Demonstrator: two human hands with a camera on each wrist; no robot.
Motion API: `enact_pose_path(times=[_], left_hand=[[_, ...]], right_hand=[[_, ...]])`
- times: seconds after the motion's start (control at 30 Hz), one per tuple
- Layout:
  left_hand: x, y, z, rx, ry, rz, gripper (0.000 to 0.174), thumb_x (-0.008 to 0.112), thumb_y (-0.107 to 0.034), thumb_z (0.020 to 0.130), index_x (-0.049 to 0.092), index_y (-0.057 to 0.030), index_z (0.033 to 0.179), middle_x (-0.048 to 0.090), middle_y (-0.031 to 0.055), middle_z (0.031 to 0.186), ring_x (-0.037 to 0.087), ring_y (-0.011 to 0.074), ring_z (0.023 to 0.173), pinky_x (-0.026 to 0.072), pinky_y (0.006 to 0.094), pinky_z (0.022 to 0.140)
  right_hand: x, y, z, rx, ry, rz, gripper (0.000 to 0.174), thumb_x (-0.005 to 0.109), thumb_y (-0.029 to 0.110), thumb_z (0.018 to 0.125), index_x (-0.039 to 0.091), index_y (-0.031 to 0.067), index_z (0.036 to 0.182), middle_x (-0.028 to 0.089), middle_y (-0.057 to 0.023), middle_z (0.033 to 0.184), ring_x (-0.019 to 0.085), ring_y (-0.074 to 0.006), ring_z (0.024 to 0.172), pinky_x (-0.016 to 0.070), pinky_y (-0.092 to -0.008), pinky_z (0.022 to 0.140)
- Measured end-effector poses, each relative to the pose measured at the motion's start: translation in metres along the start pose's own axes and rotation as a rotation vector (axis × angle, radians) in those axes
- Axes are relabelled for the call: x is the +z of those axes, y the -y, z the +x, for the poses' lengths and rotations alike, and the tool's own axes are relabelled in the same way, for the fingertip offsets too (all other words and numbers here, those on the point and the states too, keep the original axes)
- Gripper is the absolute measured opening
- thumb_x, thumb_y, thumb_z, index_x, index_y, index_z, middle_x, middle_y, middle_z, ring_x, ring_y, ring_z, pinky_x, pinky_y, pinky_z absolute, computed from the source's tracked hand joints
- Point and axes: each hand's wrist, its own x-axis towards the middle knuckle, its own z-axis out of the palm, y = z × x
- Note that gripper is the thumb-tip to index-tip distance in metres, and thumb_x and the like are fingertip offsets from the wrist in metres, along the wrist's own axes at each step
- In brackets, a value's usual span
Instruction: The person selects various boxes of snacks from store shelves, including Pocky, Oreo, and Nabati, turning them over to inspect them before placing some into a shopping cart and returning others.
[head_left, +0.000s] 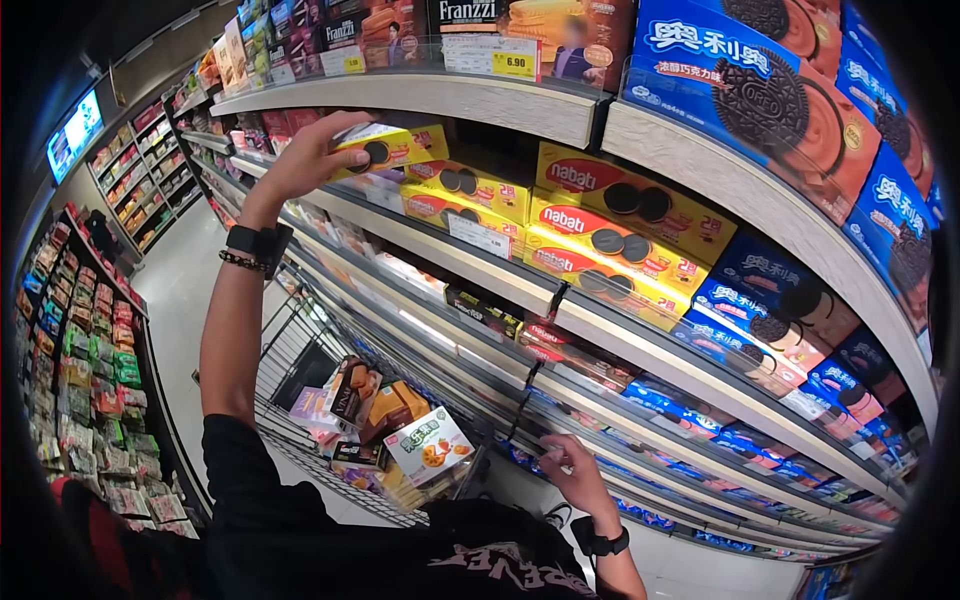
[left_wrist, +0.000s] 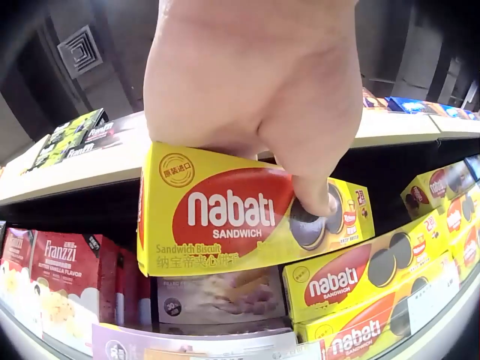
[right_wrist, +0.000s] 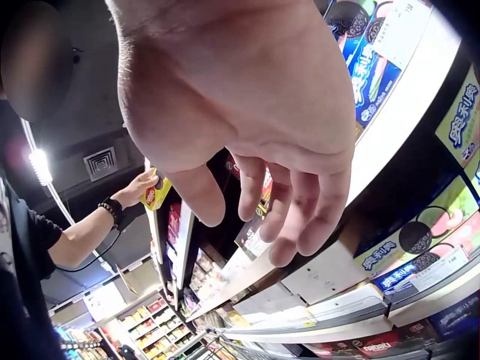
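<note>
My left hand [head_left: 305, 160] grips a yellow Nabati sandwich biscuit box [head_left: 415, 143] from above, just under the upper shelf board. In the left wrist view the printed front of this biscuit box [left_wrist: 229, 210] shows, with the thumb pressed on its cookie picture. It is raised and tilted over lilac packs, left of stacked Nabati boxes [left_wrist: 360, 289] on the same shelf. Lower down, beside the shelves, my right hand [head_left: 580, 480] hangs with loosely bent fingers and nothing in it. The right wrist view shows this right hand [right_wrist: 247, 112] palm side, fingers apart.
A wire shopping cart [head_left: 285, 345] stands below my left arm, holding several packs, among them a white cookie box [head_left: 432, 445]. Blue Oreo boxes [head_left: 740, 80] and Franzzi boxes [left_wrist: 67, 281] line the shelves. Across the aisle stands a snack rack [head_left: 100, 400].
</note>
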Motion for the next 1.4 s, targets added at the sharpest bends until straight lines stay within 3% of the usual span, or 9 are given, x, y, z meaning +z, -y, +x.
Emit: enact_pose_path(times=[0.23,0.37,0.43,0.57,0.63,1.17,1.23,1.33,1.4], left_hand=[[0.019,0.002,0.027,0.186,-0.095,0.299,0.035,0.069,-0.027,0.086,0.065,-0.0037,0.112,0.065,0.0159,0.091,0.055,0.0304,0.081,0.043,0.0379,0.074],[0.029,-0.006,0.034,0.18,-0.068,0.51,0.034,0.062,-0.028,0.09,0.064,-0.0031,0.113,0.065,0.0164,0.092,0.055,0.0307,0.081,0.0431,0.039,0.075],[0.032,-0.009,0.044,-0.026,0.127,0.395,0.039,0.06,-0.021,0.092,0.057,0.0031,0.123,0.064,0.0146,0.105,0.057,0.0193,0.092,0.0462,0.0346,0.084],[0.044,-0.026,0.05,-0.069,0.15,0.361,0.037,0.055,-0.016,0.092,0.056,0.0042,0.124,0.065,0.0158,0.106,0.057,0.0195,0.093,0.0451,0.0334,0.086],[0.05,-0.024,0.053,-0.015,0.155,0.19,0.038,0.054,-0.018,0.089,0.057,0.0002,0.122,0.066,0.0209,0.102,0.062,0.0307,0.091,0.0453,0.0375,0.086],[0.062,-0.052,0.041,-0.181,0.203,0.047,0.044,0.059,-0.02,0.089,0.052,0.0054,0.125,0.062,0.0156,0.115,0.056,0.0214,0.104,0.0431,0.0351,0.093],[0.057,-0.045,0.02,0.043,-0.021,0.682,0.051,0.059,-0.032,0.089,0.05,-0.0009,0.128,0.059,0.0192,0.119,0.053,0.0281,0.112,0.0388,0.0395,0.097],[0.053,-0.007,-0.001,0.281,-0.338,0.477,0.06,0.061,-0.039,0.087,0.046,-0.0011,0.13,0.05,0.0203,0.13,0.044,0.0296,0.125,0.0314,0.0414,0.106],[0.058,0.038,0.004,0.204,-0.363,0.199,0.069,0.062,-0.043,0.087,0.04,-0.0021,0.138,0.047,0.0178,0.136,0.044,0.0297,0.126,0.0299,0.0405,0.108]], right_hand=[[0.004,-0.017,-0.008,0.043,-0.018,-0.011,0.029,0.061,0.001,0.085,0.058,0.0024,0.114,0.061,-0.0098,0.108,0.064,-0.018,0.087,0.0491,-0.0293,0.076],[0.007,-0.02,-0.01,0.056,-0.001,-0.027,0.03,0.062,0.003,0.085,0.058,0.0038,0.115,0.062,-0.0106,0.11,0.064,-0.0202,0.089,0.0495,-0.0305,0.079],[0.007,-0.021,-0.011,0.062,0.012,-0.052,0.03,0.062,0.004,0.085,0.058,0.0038,0.115,0.062,-0.0108,0.11,0.064,-0.0208,0.09,0.0496,-0.031,0.079],[0.007,-0.018,-0.016,0.082,0.035,-0.124,0.031,0.063,0.006,0.086,0.058,0.0043,0.116,0.063,-0.0109,0.111,0.064,-0.0221,0.092,0.05,-0.032,0.079],[0.005,-0.02,-0.02,0.079,0.038,-0.142,0.031,0.063,0.006,0.086,0.058,0.0049,0.116,0.063,-0.0106,0.111,0.063,-0.0222,0.093,0.05,-0.0321,0.079],[-0.006,-0.059,-0.054,0.225,-0.032,-0.094,0.032,0.065,0.008,0.085,0.059,0.005,0.116,0.066,-0.0094,0.105,0.065,-0.0203,0.091,0.0501,-0.0308,0.078],[-0.007,-0.054,-0.054,0.215,-0.044,-0.102,0.032,0.065,0.007,0.085,0.059,0.0048,0.116,0.066,-0.0098,0.106,0.066,-0.0205,0.091,0.0504,-0.0309,0.077],[-0.007,-0.057,-0.057,0.224,-0.067,-0.096,0.031,0.065,0.007,0.084,0.059,0.0043,0.115,0.066,-0.0109,0.107,0.066,-0.0213,0.089,0.051,-0.0313,0.076],[-0.006,-0.06,-0.061,0.243,-0.069,-0.088,0.031,0.065,0.006,0.084,0.059,0.0041,0.115,0.066,-0.0116,0.108,0.067,-0.0218,0.089,0.0514,-0.0317,0.075]])
